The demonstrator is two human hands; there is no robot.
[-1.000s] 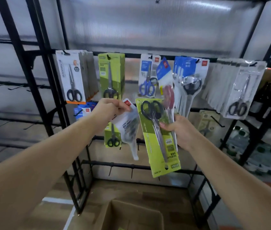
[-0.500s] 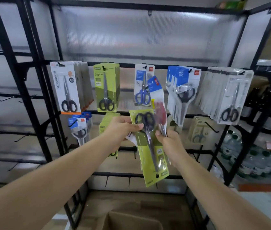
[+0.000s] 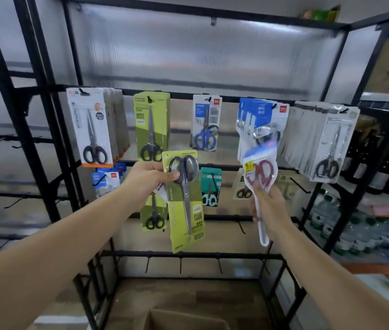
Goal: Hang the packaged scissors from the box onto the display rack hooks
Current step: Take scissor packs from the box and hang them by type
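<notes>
On the rack (image 3: 212,94), hanging scissor packs (image 3: 151,126) crowd the hooks.

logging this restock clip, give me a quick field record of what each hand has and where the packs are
left hand: grips green scissors pack, held upside down, handles up
right hand: grips red-handled scissors pack, handles up
rack top row: five hooks, all holding packs
matching green stack: top row, second from left
box: on floor below, only partly in view
</notes>
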